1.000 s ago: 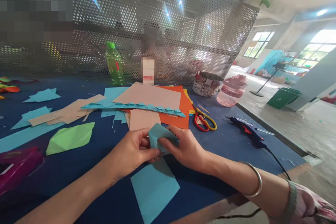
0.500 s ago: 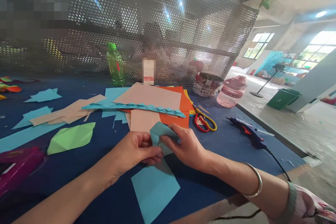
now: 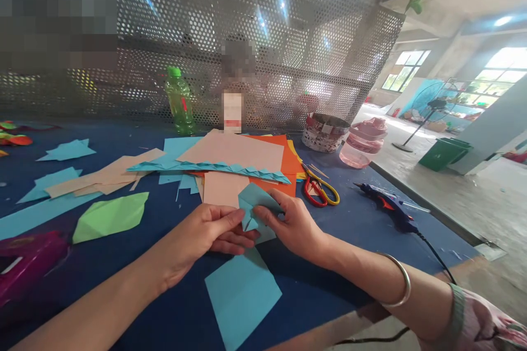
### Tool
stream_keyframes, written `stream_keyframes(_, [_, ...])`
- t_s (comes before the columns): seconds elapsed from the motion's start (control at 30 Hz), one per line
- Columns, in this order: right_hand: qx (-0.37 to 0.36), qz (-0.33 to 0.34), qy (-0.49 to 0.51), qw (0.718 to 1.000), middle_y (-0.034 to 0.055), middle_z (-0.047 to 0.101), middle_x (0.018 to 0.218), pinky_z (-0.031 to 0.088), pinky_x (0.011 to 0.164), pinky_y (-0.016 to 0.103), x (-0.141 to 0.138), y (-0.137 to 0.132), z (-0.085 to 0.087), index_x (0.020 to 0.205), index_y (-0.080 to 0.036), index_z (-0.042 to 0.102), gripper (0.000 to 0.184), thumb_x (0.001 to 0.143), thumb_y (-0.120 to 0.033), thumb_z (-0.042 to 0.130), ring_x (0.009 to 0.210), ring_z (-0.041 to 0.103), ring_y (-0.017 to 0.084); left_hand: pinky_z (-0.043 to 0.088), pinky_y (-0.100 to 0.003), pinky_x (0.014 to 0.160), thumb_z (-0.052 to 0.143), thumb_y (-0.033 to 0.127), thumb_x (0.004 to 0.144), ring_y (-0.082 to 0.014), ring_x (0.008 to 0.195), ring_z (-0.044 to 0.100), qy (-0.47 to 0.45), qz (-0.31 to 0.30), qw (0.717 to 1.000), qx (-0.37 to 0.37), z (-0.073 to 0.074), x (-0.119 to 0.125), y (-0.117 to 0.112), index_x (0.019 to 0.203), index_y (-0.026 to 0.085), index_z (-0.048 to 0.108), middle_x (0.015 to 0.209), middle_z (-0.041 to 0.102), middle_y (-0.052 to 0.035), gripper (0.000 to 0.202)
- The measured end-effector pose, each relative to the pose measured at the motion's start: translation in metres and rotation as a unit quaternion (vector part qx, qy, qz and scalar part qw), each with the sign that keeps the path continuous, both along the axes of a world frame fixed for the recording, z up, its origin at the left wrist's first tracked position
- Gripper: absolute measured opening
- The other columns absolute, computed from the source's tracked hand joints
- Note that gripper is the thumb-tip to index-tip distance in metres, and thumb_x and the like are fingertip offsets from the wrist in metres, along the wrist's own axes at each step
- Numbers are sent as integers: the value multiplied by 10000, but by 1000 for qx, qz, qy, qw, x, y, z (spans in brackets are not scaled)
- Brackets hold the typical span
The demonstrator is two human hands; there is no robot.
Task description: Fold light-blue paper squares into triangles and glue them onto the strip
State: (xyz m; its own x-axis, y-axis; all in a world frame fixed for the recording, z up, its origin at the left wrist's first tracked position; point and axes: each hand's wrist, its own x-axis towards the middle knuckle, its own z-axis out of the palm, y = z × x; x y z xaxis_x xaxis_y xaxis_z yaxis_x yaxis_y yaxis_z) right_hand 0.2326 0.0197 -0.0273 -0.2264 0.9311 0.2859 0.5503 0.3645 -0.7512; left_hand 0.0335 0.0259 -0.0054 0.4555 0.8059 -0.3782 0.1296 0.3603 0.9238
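Note:
Between my two hands is a small piece of blue paper (image 3: 256,197) with folds in it, held above the table. My left hand (image 3: 224,227) pinches its left edge between thumb and forefinger, the other fingers curled below. On the opposite side my right hand (image 3: 294,222) grips the paper, thumb in front and fingers behind. Below my hands a flat blue paper square (image 3: 245,296) lies on the table. Just beyond, a folded blue paper strip (image 3: 230,168) with a zigzag edge rests across pale pink paper (image 3: 239,148).
Red-and-yellow scissors (image 3: 321,189) and a glue gun (image 3: 387,203) with a cord lie to the right. A pink water jug (image 3: 364,142), a round tin (image 3: 325,131) and a green bottle (image 3: 180,101) stand behind. Green paper (image 3: 111,216) and a magenta object (image 3: 31,263) are left.
My left thumb has moved up along the blue paper to its left edge, and the lower fingers have opened a little. My right hand keeps its grip, shifted slightly.

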Motion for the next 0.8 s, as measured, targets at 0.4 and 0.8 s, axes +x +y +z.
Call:
stream_keyframes(0.4, [7,12,19,1000,-53,488,642,324,542,210,1,1,-3,832,-184,556,203,923,-365,575,581,380,91,563,-288,819,741,560,756,-225,919,729,39,-31,998,37,-2,1,2,817,178,772,903,800,-76,389])
stream_keyframes(0.8, [22,29,17,999,-44,544,658,346,570,210,-2,-6,1,858,-188,573,166,930,-337,587,572,433,91,502,-238,637,819,397,686,-136,619,635,65,-33,996,49,-4,3,-1,689,178,728,671,751,-19,238])
